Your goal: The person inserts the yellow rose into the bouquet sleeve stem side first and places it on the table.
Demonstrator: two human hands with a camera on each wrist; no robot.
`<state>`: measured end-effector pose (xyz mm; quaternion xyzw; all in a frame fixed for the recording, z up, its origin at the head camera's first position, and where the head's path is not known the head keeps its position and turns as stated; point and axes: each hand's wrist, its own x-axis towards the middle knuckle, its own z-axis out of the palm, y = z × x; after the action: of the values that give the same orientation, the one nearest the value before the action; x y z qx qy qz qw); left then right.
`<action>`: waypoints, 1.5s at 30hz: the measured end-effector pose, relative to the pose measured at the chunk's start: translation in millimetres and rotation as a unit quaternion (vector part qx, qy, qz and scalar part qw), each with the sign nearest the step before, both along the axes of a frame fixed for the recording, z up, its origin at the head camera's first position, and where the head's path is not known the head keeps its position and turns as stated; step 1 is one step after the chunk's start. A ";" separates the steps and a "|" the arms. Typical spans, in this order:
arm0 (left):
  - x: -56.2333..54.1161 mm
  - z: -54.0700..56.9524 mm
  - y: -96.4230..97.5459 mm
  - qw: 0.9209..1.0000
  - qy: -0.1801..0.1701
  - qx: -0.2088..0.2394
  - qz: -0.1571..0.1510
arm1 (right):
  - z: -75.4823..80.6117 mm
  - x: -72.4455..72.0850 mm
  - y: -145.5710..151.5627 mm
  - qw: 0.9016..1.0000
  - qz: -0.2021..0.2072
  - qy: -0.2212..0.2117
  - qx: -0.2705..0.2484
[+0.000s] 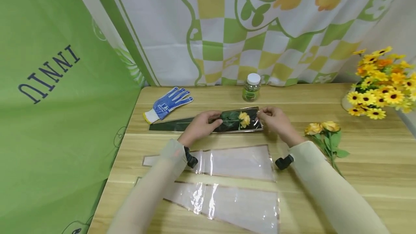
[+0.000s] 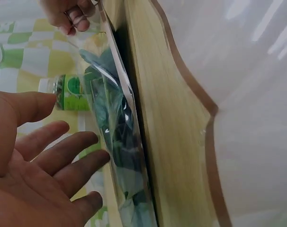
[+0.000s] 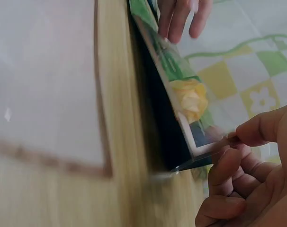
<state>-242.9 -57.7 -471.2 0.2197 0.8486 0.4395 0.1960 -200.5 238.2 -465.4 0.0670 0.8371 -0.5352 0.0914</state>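
Observation:
A tapered clear flower sleeve with a dark backing (image 1: 172, 125) lies across the upper middle of the table, its wide end to the right. Inside it is a yellow rose (image 1: 244, 120) with green leaves (image 3: 174, 64). Thumb and fingers of my right hand (image 1: 277, 121) pinch the sleeve's wide end at its upper corner, as the right wrist view shows. My left hand (image 1: 202, 125) is over the sleeve's middle. In the left wrist view its fingers are loosely spread, fingertips right at the sleeve's film, with nothing gripped.
Two flat clear sleeves (image 1: 240, 161) (image 1: 240, 205) lie nearer me. Yellow roses (image 1: 330, 127) with stems lie to the right. A lidded jar (image 1: 251, 89) stands behind, a blue glove (image 1: 169, 104) lies back left, and potted yellow flowers (image 1: 383, 86) stand far right before the curtain.

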 end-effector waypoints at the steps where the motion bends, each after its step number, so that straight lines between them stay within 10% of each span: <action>1: 0.7 1.1 2.3 1.000 0.011 -0.013 -0.007 | 0.7 1.9 4.1 1.000 -0.003 -0.004 0.002; 19: -2.5 -11.2 20.8 0.996 0.030 -0.066 -0.059 | -1.6 9.1 32.1 0.999 -0.024 -0.022 0.011; 27: 14.0 2.7 17.8 0.991 0.068 -0.081 -0.088 | 1.1 31.3 40.2 0.999 -0.008 0.001 0.048; 33: 59.0 14.5 27.7 0.971 0.125 -0.099 -0.181 | 12.0 74.2 53.0 0.994 0.013 0.035 0.098; 39: 106.6 9.3 41.5 0.929 0.153 -0.135 -0.308 | 6.8 117.4 46.4 0.989 0.050 0.048 0.132; 45: 123.5 0.4 43.4 0.908 0.173 -0.197 -0.326 | -8.0 146.0 28.9 0.981 0.075 0.039 0.175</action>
<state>-119.3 -14.3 -470.8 0.5137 0.8197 0.1298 0.2178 -54.5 267.1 -473.4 -0.0020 0.9234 -0.3741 0.0859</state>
